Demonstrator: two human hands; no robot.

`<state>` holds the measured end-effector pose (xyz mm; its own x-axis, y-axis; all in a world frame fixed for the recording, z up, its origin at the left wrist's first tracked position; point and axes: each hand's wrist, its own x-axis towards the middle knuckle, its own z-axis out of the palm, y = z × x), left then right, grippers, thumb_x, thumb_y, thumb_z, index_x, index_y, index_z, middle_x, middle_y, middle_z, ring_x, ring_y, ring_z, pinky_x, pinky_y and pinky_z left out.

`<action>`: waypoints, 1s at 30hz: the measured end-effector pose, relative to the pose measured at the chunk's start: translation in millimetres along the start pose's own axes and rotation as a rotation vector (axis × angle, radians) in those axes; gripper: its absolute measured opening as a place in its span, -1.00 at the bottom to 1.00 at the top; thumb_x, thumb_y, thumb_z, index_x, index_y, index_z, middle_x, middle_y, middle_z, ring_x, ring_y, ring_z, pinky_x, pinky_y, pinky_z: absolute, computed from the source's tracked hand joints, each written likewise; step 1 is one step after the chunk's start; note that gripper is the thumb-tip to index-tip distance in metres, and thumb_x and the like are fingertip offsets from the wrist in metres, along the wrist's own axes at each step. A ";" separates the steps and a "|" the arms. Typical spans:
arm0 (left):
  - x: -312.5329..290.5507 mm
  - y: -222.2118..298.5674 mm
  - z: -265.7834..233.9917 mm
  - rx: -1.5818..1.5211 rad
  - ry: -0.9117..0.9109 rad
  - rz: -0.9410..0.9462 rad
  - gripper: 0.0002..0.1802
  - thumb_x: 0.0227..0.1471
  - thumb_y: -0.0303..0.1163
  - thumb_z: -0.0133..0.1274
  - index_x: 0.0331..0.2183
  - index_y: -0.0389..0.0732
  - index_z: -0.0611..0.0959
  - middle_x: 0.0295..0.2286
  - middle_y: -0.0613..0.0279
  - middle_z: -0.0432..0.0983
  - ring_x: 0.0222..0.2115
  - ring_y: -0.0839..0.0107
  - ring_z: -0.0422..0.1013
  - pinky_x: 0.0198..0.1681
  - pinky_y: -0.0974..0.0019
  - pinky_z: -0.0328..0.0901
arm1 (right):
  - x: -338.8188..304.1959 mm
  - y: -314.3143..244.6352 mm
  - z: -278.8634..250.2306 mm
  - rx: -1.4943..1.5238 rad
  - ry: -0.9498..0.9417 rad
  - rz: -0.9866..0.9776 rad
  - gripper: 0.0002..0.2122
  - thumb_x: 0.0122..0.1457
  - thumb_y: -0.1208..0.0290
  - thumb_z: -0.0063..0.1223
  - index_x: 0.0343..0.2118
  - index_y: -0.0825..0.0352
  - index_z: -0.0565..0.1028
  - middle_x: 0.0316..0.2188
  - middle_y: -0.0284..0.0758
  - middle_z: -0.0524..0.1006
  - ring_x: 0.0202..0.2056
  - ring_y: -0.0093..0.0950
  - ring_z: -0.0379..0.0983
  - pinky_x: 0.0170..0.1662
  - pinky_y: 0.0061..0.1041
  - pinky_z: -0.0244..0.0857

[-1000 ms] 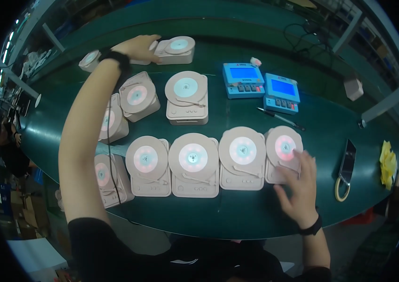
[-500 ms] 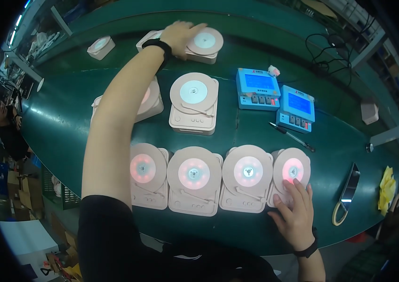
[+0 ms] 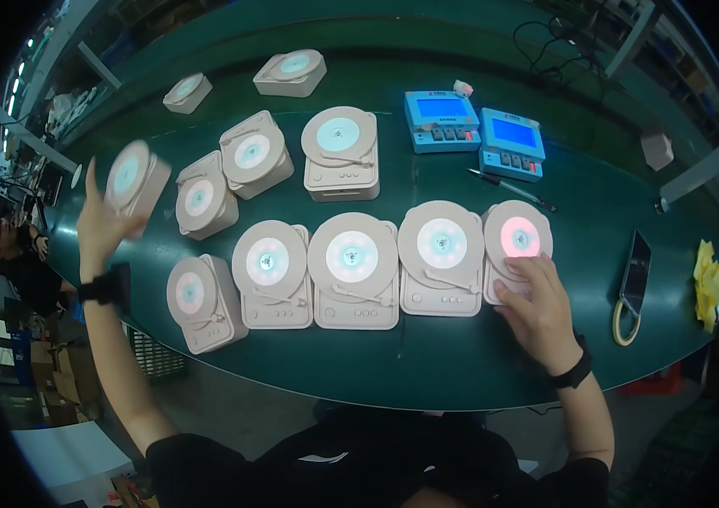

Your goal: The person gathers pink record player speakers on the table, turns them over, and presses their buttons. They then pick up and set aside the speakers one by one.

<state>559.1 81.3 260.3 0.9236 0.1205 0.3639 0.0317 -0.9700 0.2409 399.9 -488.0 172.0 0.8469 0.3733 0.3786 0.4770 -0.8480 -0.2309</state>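
Observation:
My left hand (image 3: 105, 224), at the left, grips a pale pink mini record player (image 3: 135, 182), which is tilted and smeared by motion. At the right end of the near row, my right hand (image 3: 542, 313) has its thumb and bent fingers on the front of another mini record player (image 3: 520, 240); its disc glows red. Beside that one in the row stand more record players (image 3: 442, 254) with lit discs. Behind them are a single upright record player (image 3: 340, 152) and two turned ones (image 3: 255, 154) touching each other.
Two blue testers (image 3: 442, 118) with lit screens stand beyond the row, a pen (image 3: 512, 189) in front of them. Further right lie a phone (image 3: 636, 271) with a ring strap and a yellow cloth-like thing (image 3: 707, 284). More record players (image 3: 292, 74) sit along the back.
My left hand has swung from the far middle to the left and now holds a record player. Two players show at the back instead of three. My right hand stays on the rightmost player.

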 end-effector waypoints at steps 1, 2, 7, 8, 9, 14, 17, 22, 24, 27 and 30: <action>-13.0 -23.6 -1.0 0.070 -0.027 -0.081 0.39 -0.54 -0.19 0.41 0.29 -0.15 -0.02 -0.17 -0.13 0.55 -0.18 0.01 0.51 -0.12 0.15 0.39 | 0.3 1.2 0.0 0.013 0.010 -0.008 -0.62 -0.26 0.58 0.35 -0.27 0.26 0.55 -0.08 -0.13 0.44 -0.04 -0.10 0.38 0.12 -0.02 0.24; -26.2 -45.3 1.3 0.111 -0.064 -0.198 0.41 -0.55 -0.17 0.43 0.28 -0.21 -0.04 -0.16 -0.18 0.54 -0.16 -0.01 0.50 -0.11 0.15 0.39 | 0.5 2.0 -0.1 0.026 0.019 -0.016 -0.64 -0.26 0.58 0.35 -0.29 0.27 0.55 -0.09 -0.14 0.44 -0.05 -0.11 0.39 0.11 -0.04 0.25; -89.6 -116.8 40.4 0.149 -0.067 -0.352 0.31 -0.51 -0.08 0.43 0.24 -0.28 0.10 -0.10 -0.28 0.46 -0.07 -0.10 0.42 0.00 0.08 0.31 | 0.7 2.1 -0.8 0.054 0.027 -0.021 -0.66 -0.26 0.58 0.35 -0.31 0.29 0.57 -0.11 -0.16 0.44 -0.08 -0.13 0.39 0.11 -0.07 0.26; -96.5 -124.2 45.4 0.149 -0.072 -0.346 0.31 -0.51 -0.08 0.43 0.24 -0.28 0.10 -0.10 -0.28 0.46 -0.07 -0.10 0.42 0.00 0.08 0.31 | 0.6 1.9 -0.4 0.048 0.022 -0.020 -0.66 -0.26 0.58 0.35 -0.31 0.29 0.57 -0.11 -0.16 0.44 -0.08 -0.13 0.39 0.11 -0.07 0.26; -103.6 -129.4 49.8 0.139 -0.058 -0.326 0.22 -0.43 -0.07 0.41 0.22 -0.29 0.16 -0.08 -0.25 0.45 -0.05 -0.05 0.41 0.01 0.10 0.30 | 0.1 2.0 -0.2 0.038 0.023 -0.026 -0.66 -0.26 0.58 0.35 -0.31 0.29 0.57 -0.12 -0.16 0.44 -0.08 -0.12 0.39 0.11 -0.07 0.26; -127.4 -141.8 50.4 -0.559 0.002 -0.583 -0.22 -0.07 -0.16 0.24 0.13 -0.30 0.38 -0.03 0.00 0.46 -0.06 0.26 0.41 0.04 0.26 0.24 | -5.6 5.6 0.0 0.012 0.023 -0.039 -0.64 -0.26 0.58 0.35 -0.29 0.28 0.57 -0.11 -0.16 0.44 -0.06 -0.12 0.38 0.11 -0.09 0.26; -137.0 -149.5 54.2 -0.916 0.028 -0.710 -0.41 0.07 -0.25 0.12 0.10 -0.28 0.44 -0.02 0.14 0.47 -0.07 0.38 0.41 0.06 0.35 0.21 | -7.9 8.0 -1.2 0.023 0.027 -0.028 -0.64 -0.27 0.58 0.36 -0.29 0.28 0.58 -0.11 -0.16 0.43 -0.05 -0.11 0.37 0.11 -0.10 0.26; -143.3 -171.4 71.8 -1.053 0.082 -0.685 -0.53 0.16 -0.38 -0.02 0.09 -0.32 0.45 0.00 0.13 0.45 0.00 0.35 0.38 0.09 0.32 0.21 | -7.9 9.1 -2.4 0.064 0.043 -0.004 -0.64 -0.26 0.57 0.36 -0.28 0.27 0.57 -0.09 -0.16 0.43 -0.02 -0.10 0.35 0.09 -0.13 0.27; -141.8 -179.4 75.9 -1.111 0.078 -0.662 -0.53 0.16 -0.41 -0.03 0.10 -0.34 0.43 0.00 0.08 0.45 0.01 0.33 0.37 0.10 0.29 0.23 | -10.5 10.2 -2.8 0.061 0.058 0.023 -0.64 -0.26 0.57 0.36 -0.28 0.27 0.57 -0.08 -0.16 0.43 -0.01 -0.09 0.35 0.09 -0.13 0.27; -137.2 -184.7 79.1 -1.192 0.061 -0.625 -0.54 0.15 -0.45 -0.05 0.09 -0.37 0.43 -0.01 0.06 0.45 0.01 0.29 0.39 0.12 0.29 0.22 | -16.9 15.9 -1.8 0.113 0.037 0.035 -0.64 -0.22 0.57 0.34 -0.25 0.25 0.57 -0.09 -0.14 0.43 -0.03 -0.07 0.36 0.05 -0.15 0.29; -132.1 -180.7 83.0 -1.171 0.167 -0.637 -0.52 0.11 -0.48 -0.04 0.08 -0.38 0.43 -0.01 0.03 0.45 0.00 0.27 0.40 0.09 0.27 0.26 | -24.9 19.6 -1.6 0.116 0.082 0.006 -0.65 -0.19 0.57 0.32 -0.25 0.23 0.56 -0.09 -0.12 0.44 -0.04 -0.05 0.37 0.04 -0.14 0.30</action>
<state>463.1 223.1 94.0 0.8103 0.5858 -0.0143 0.0145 0.0044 0.9999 387.8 -514.5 159.6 0.8299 0.3325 0.4479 0.5001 -0.7991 -0.3336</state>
